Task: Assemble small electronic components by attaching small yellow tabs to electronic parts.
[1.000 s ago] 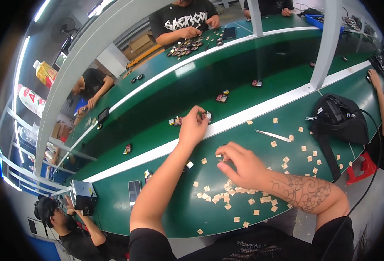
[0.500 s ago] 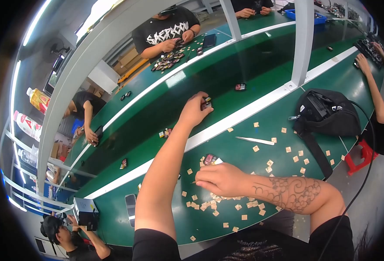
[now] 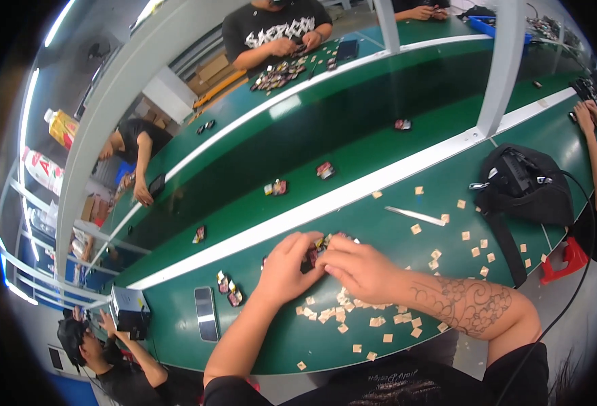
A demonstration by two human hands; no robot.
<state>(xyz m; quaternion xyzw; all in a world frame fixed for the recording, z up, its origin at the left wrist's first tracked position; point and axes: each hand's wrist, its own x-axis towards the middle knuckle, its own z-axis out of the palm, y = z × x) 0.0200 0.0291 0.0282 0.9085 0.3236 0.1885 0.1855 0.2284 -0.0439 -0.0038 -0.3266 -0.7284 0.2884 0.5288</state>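
My left hand [image 3: 286, 267] and my right hand [image 3: 358, 267] meet over the near green bench, fingers pinched together on one small dark part [image 3: 311, 254] with red and yellow bits. The part is mostly hidden by the fingers. Several small tan squares [image 3: 342, 318] lie scattered on the bench just below and to the right of both hands. Two more small parts [image 3: 228, 289] lie to the left of my left hand.
A black phone [image 3: 206, 313] lies flat at the left. Metal tweezers [image 3: 415, 216] and a black bag [image 3: 523, 184] sit to the right. Small parts [image 3: 275, 187] ride the darker conveyor strip beyond the white rail [image 3: 352, 191]. Other people work around the benches.
My left hand, stretched out to the white rail before, has come back toward me. It now joins my right hand on the small part over the tan squares.
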